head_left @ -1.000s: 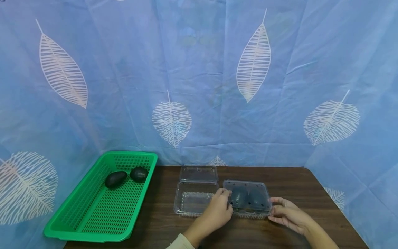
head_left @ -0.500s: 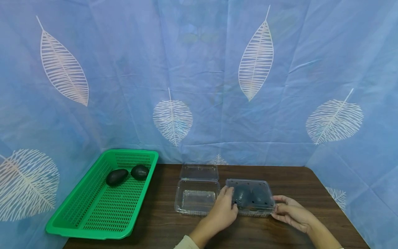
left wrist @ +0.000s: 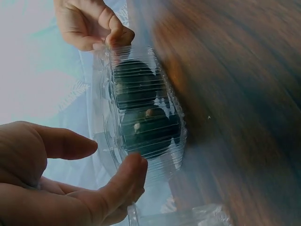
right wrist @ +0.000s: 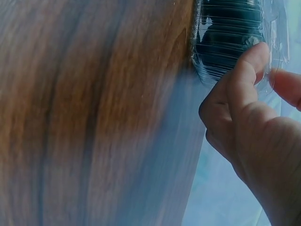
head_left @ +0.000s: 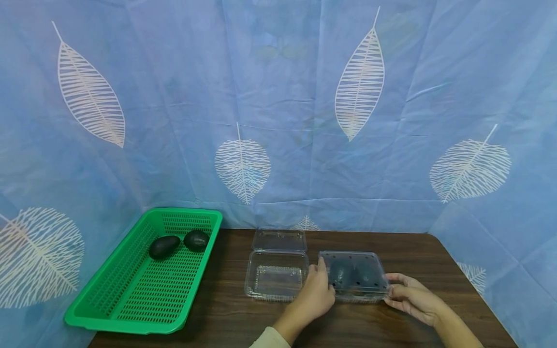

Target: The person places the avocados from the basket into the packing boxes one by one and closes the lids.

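Observation:
A clear plastic clamshell box [head_left: 354,275] with its lid down stands on the table, two dark avocados [left wrist: 143,129] inside. My right hand [head_left: 413,297] pinches the box's right end at the rim between thumb and fingers. At the left end is my left hand [head_left: 313,292], thumb and fingers apart and fairly straight, fingertips right at the box's edge. In the left wrist view a gap shows between the left thumb and the plastic. Ridged side walls of the box partly blur the avocados in both wrist views.
Left of my left hand, a second clamshell box [head_left: 278,273] lies with its lid folded back. A green slotted basket [head_left: 130,309] holds two more avocados [head_left: 164,247] at the table's left. A blue leaf-print cloth [head_left: 278,106] hangs behind the brown table [head_left: 409,256].
The filled box has slid slightly to the right, both hands moving along with it. The left hand's fingers have since loosened from its end, one finger lifting. The right hand keeps its pinch.

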`<control>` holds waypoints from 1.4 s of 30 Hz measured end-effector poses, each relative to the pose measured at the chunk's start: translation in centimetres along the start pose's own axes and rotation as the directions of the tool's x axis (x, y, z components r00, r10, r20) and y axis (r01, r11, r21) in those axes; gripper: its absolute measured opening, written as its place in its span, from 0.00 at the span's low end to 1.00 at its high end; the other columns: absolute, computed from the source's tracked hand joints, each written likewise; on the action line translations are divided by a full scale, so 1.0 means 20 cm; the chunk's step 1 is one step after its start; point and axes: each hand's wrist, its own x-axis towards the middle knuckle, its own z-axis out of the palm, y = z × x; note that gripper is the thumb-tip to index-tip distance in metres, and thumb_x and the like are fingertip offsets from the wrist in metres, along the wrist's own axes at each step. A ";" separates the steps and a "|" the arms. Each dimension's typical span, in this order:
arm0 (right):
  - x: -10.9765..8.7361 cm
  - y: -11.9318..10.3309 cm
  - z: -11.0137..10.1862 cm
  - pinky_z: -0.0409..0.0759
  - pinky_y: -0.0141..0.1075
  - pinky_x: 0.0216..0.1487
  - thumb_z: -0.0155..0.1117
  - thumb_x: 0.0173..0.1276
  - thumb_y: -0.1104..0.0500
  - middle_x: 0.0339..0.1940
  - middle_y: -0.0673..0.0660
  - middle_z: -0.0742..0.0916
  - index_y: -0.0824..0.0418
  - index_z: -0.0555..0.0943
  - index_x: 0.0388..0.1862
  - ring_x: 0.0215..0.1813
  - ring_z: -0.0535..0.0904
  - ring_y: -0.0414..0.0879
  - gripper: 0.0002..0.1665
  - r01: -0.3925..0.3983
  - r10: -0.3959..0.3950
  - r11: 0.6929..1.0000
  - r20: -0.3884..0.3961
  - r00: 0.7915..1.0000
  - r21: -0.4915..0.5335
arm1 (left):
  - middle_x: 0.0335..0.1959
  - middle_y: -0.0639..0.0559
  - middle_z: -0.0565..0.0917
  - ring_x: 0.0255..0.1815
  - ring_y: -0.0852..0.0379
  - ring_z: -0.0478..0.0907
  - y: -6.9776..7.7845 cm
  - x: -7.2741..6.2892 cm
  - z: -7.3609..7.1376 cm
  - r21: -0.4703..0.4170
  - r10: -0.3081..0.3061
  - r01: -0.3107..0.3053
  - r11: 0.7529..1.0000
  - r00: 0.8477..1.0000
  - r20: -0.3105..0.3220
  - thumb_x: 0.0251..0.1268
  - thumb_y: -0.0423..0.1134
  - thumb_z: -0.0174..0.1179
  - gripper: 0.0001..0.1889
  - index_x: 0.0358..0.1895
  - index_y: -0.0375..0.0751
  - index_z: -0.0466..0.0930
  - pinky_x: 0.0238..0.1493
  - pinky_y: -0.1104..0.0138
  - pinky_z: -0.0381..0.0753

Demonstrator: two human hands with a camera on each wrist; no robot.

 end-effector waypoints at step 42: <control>-0.02 -0.01 -0.05 0.83 0.41 0.62 0.46 0.81 0.70 0.43 0.53 0.77 0.75 0.51 0.75 0.45 0.79 0.41 0.30 0.016 -0.017 1.000 0.068 0.998 0.016 | 0.41 0.48 0.76 0.40 0.54 0.72 -0.05 0.06 0.05 -0.195 -0.084 0.061 0.979 0.990 -0.112 0.39 0.15 0.67 0.50 0.75 0.30 0.64 0.39 0.62 0.75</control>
